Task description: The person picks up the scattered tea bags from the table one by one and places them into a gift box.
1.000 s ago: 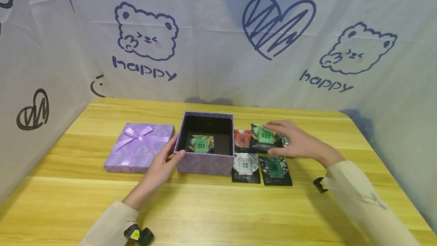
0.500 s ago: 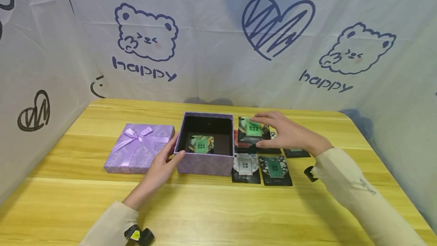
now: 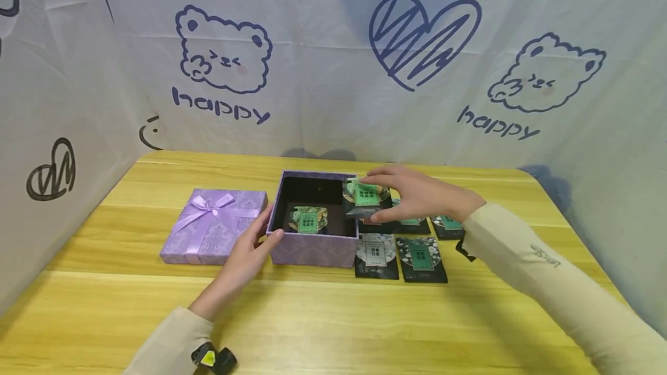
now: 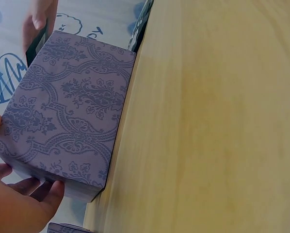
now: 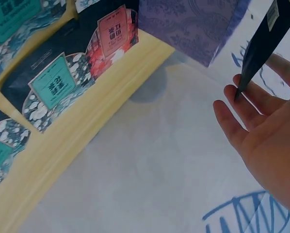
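Clerk: Where is the item recorded?
Inspector: The held packet (image 3: 366, 198), green-labelled, is noted at the centre of the head view, raised, across the right rim of the purple box (image 3: 312, 250).
Clerk: And the grip?
Inspector: The packet is gripped at its right side by the right hand (image 3: 422, 192), thumb near the lower right corner, fingers at the upper edge; the gap between is spanned by the packet. In the right wrist view it is seen edge-on, upper right.
Clerk: The other hand?
Inspector: The box's left near corner is gripped by the left hand (image 3: 255, 247), the thumb laid over the near rim. Another green-labelled packet (image 3: 308, 220) is contained inside.
Clerk: Surroundings?
Inspector: Further packets (image 3: 376, 256) are laid flat right of the box; the bowed lid (image 3: 213, 227) is placed at its left. All is supported by a yellow wood-grain table (image 3: 333, 317), backed across the upper frame by a white cloth (image 3: 323, 103) printed with bears, hearts and "happy".
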{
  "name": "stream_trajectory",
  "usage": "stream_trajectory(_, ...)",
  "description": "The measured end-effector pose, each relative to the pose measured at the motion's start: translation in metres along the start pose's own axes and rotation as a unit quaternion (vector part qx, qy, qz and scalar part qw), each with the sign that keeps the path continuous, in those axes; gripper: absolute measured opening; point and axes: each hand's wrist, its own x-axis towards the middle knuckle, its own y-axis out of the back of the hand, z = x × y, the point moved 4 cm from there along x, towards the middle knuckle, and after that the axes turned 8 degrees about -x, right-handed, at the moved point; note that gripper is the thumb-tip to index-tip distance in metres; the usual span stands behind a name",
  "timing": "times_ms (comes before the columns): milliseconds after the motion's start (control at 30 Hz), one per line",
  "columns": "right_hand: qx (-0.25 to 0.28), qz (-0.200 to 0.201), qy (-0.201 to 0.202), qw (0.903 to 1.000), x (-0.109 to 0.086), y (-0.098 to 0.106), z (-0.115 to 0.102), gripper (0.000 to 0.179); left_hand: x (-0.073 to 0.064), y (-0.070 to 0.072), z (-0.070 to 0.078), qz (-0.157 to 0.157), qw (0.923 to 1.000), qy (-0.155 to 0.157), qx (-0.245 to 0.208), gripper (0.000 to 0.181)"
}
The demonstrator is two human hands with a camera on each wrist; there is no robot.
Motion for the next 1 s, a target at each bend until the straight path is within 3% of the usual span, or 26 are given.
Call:
stream_trajectory(400,-0.008,-0.045,0.047,0.9979,0.037,-0.004,-0.023,0.073,0.000,0.001,0.000,-0.001,1.0000,0.006,-0.003,0.061)
stream_trajectory(1000,-0.012,-0.084,0.071,0.9939,0.085,-0.030,-0.038,0.070,-0.001,0.002,0.001,-0.002,1.0000,0.002,0.000,0.062)
